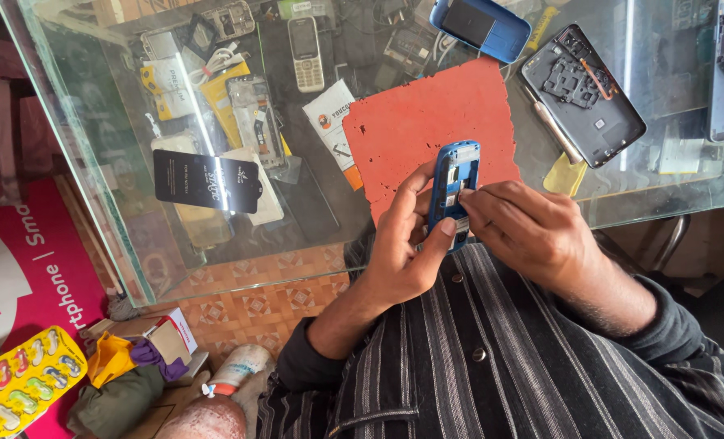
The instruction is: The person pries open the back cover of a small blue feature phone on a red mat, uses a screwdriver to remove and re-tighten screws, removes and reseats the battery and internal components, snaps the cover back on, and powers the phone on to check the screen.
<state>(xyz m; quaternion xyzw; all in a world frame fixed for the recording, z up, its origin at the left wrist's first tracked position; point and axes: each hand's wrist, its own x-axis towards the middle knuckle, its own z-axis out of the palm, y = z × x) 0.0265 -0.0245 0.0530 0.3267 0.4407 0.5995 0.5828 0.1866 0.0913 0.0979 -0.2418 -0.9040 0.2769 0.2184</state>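
My left hand (pixel 402 244) grips a small blue phone (pixel 453 183) with its back cover off, thumb across the lower end. My right hand (pixel 524 223) comes in from the right, its fingertips pinching at the open battery bay near the phone's lower half. The phone hangs just above the near edge of a red mat (pixel 427 122) on the glass counter (pixel 118 162). What the right fingertips pinch is too small to tell.
A blue back cover (pixel 480 24) lies beyond the mat. An opened dark smartphone shell (pixel 581 93) and a slim tool (pixel 553 130) sit to the right. Phones, boxes and parts show under the glass. A yellow blister pack (pixel 20 390) and clutter lie on the floor at left.
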